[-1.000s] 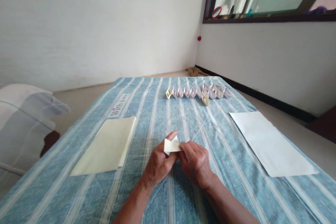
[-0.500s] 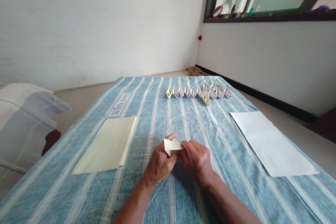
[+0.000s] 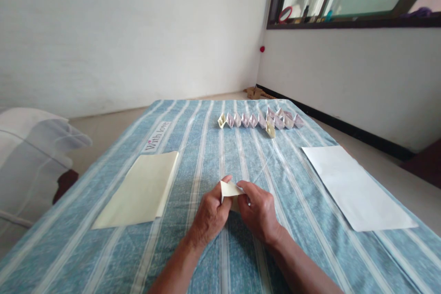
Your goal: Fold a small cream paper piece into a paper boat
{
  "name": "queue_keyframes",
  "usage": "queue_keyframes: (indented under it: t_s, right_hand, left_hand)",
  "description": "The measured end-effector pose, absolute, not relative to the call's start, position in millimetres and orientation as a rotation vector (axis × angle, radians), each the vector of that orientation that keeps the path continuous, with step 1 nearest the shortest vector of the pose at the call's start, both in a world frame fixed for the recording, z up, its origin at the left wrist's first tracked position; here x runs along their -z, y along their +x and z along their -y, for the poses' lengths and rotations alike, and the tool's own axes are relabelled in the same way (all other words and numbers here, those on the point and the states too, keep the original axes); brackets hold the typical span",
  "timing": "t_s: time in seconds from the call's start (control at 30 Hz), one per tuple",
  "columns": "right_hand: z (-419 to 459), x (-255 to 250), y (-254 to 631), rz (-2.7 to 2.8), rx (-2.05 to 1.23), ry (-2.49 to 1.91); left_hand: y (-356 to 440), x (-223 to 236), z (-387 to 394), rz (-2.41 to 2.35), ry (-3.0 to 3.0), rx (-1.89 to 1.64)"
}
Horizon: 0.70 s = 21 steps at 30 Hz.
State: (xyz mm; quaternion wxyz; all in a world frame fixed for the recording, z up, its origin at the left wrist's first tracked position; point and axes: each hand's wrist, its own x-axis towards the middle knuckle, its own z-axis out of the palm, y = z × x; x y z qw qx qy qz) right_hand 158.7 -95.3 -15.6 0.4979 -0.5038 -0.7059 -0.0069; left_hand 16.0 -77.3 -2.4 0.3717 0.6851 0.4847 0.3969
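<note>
A small folded piece of cream paper (image 3: 228, 189) is pinched between both of my hands just above the striped cloth. My left hand (image 3: 209, 216) grips its left side with thumb and fingers closed. My right hand (image 3: 259, 213) is closed on its right side, fingers curled over the fold. Much of the paper's lower part is hidden behind my fingers.
A blue striped cloth (image 3: 193, 147) covers the table. A stack of cream sheets (image 3: 141, 190) lies to the left and a white sheet (image 3: 354, 188) to the right. A row of several small folded paper pieces (image 3: 258, 121) sits at the far side. Walls and a window ledge stand beyond.
The folded paper has been turned and flattened between my fingers; its upright points have tipped down and my hands have closed in more tightly around it.
</note>
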Motion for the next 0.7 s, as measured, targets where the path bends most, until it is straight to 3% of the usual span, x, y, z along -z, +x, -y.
queue_keyframes:
  t_s: [0.23, 0.5, 0.7]
  right_hand:
    - [96.4, 14.2, 157.4, 1.599, -0.200, -1.229]
    - [95.2, 8.3, 157.4, 1.235, -0.803, -1.298]
    - [93.6, 3.3, 157.1, 1.068, -1.032, -1.250]
  left_hand:
    - [15.7, 5.0, 77.3, -1.229, 1.741, -1.045]
    - [18.1, -8.7, 78.5, -1.244, 1.557, -0.952]
    - [18.8, -12.5, 80.4, -1.212, 1.374, -0.948]
